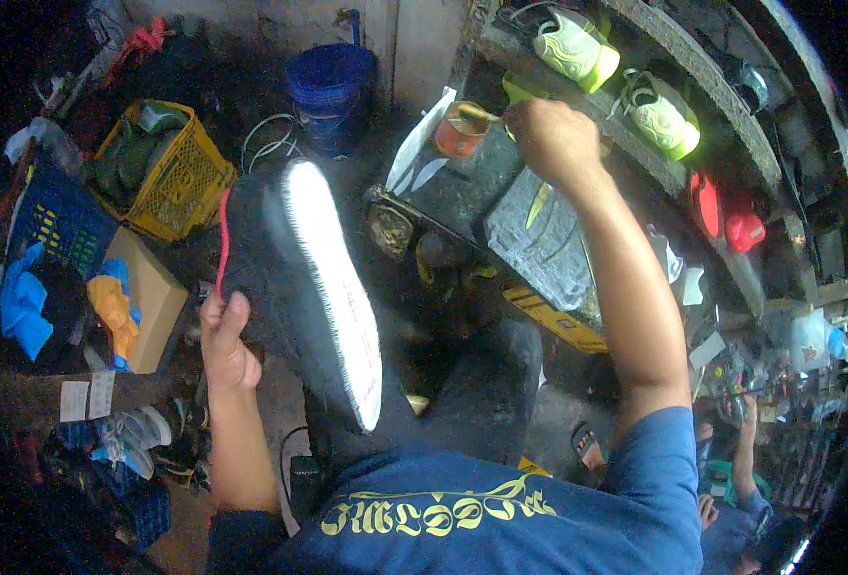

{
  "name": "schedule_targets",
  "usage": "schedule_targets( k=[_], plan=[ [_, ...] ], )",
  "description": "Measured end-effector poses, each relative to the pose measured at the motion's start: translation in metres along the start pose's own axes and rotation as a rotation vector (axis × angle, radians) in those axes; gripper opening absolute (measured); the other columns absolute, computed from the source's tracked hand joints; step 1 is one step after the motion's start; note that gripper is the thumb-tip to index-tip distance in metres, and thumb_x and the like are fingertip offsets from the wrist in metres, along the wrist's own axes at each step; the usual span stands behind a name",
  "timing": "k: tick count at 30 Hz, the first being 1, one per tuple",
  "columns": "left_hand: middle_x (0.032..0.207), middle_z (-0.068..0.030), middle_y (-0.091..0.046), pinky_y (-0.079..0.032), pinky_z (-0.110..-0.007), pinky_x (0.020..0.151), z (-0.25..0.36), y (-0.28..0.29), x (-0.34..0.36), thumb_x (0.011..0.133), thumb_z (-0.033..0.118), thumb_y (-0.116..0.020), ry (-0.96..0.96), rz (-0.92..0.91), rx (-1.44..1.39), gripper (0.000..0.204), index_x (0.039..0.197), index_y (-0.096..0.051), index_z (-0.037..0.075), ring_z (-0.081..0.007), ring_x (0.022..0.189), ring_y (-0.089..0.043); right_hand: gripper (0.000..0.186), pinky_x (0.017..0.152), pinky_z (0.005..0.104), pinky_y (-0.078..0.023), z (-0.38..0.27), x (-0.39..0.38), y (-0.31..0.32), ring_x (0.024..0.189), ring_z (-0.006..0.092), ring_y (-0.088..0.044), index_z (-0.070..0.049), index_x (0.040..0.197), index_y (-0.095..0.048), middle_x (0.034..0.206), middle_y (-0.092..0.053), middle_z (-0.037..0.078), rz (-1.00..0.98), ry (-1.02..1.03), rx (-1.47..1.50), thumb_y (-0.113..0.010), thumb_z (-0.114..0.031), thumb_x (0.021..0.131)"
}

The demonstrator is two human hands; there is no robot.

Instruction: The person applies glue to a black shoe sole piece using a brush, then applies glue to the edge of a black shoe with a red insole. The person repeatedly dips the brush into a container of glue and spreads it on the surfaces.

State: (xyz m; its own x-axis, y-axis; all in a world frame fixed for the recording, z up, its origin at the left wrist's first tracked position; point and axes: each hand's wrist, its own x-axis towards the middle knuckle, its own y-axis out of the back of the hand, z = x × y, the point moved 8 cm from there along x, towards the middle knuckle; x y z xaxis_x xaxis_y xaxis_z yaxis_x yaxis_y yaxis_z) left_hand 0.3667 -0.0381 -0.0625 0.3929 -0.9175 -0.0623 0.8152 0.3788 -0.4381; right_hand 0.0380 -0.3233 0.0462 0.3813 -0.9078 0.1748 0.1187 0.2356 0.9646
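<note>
My left hand (230,347) is closed on the lower end of a thin red curved strip (224,235), which looks like a sole seen edge-on. Beside it, across my lap, lies a black shoe upper with a white stitched underside (333,287), its toe pointing away from me. Over the bench at the right, my right hand (550,139) grips a brush (479,113) with a pale handle. The brush's far end reaches the mouth of an orange-red can (459,139); its bristles are hidden.
Two lime-and-white shoes (577,50) stand on a rack at upper right, near red pieces (707,203). A grey slab (544,240) lies on the bench. At left are a yellow crate (179,177), a cardboard box (151,297) and a blue bucket (328,91). Another person (745,479) sits at lower right.
</note>
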Motion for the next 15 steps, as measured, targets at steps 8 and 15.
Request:
schedule_targets(
  k=[8, 15],
  plan=[
    [0.127, -0.0078, -0.061, -0.051, -0.039, 0.095, -0.014, 0.04, 0.001, 0.097, 0.047, -0.054, 0.108, 0.236, -0.184, 0.058, 0.137, -0.05, 0.005, -0.0246, 0.112, -0.06, 0.018, 0.075, 0.0454, -0.057, -0.028, 0.047, -0.019, 0.088, 0.0358, -0.071, -0.005, 0.092, -0.072, 0.093, -0.072, 0.021, -0.072, 0.071, -0.071, -0.059, -0.013, 0.082],
    [0.133, -0.0169, -0.056, -0.05, -0.04, 0.096, -0.016, 0.032, 0.021, 0.088, 0.067, -0.057, 0.288, 0.355, 0.126, 0.089, 0.143, -0.043, -0.001, -0.0281, 0.112, -0.06, 0.027, 0.08, 0.0463, -0.055, 0.016, 0.003, -0.029, 0.09, 0.036, -0.069, -0.018, 0.109, -0.074, 0.098, -0.073, 0.016, 0.063, -0.143, 0.17, -0.063, -0.03, 0.087]
  ],
)
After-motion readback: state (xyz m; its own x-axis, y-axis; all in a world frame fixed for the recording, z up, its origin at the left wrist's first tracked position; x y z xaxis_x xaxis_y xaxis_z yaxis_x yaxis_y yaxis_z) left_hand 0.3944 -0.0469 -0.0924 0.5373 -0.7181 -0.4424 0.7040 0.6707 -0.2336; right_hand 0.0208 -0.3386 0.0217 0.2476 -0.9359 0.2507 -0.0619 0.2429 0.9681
